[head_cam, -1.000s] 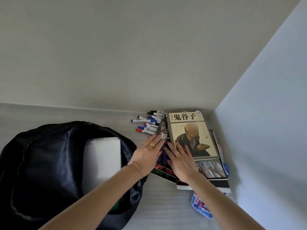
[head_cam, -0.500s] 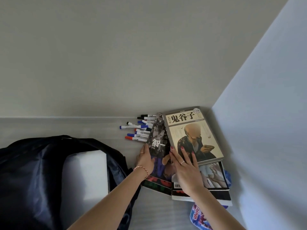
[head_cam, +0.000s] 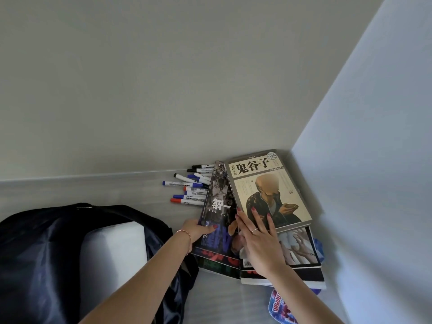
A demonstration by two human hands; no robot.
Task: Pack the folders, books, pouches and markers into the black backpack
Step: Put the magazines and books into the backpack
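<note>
**Desk:** What is in hand at the corner of the table?

**Photographer:** The left hand grips the near edge of a dark-covered book, thumb on the cover and fingers under it, and the book stands tipped up on its long edge. The right hand lies flat with fingers spread and straight against the beige-covered book, which tops a stack of books hard against the right wall.

**Desk:** How do those books look to handle?

**Photographer:** The dark one appears thin and soft-covered, so it probably bends if held by one corner; a grip along the spine or the middle of the long edge looks safer. The glossy covers likely slide on each other. The beige one looks thicker and heavier, a job for two hands.

**Desk:** And where does it all go?

**Photographer:** The black backpack lies open on the left, just beside the left forearm, with a white flat item already in its mouth. The fabric looks limp, so the opening may need holding apart.

**Desk:** What else waits?

**Photographer:** Whiteboard markers lie loose behind the dark book, light and apt to roll. A printed pouch peeks from under the stack at the near edge, soft by the look of it.
</note>
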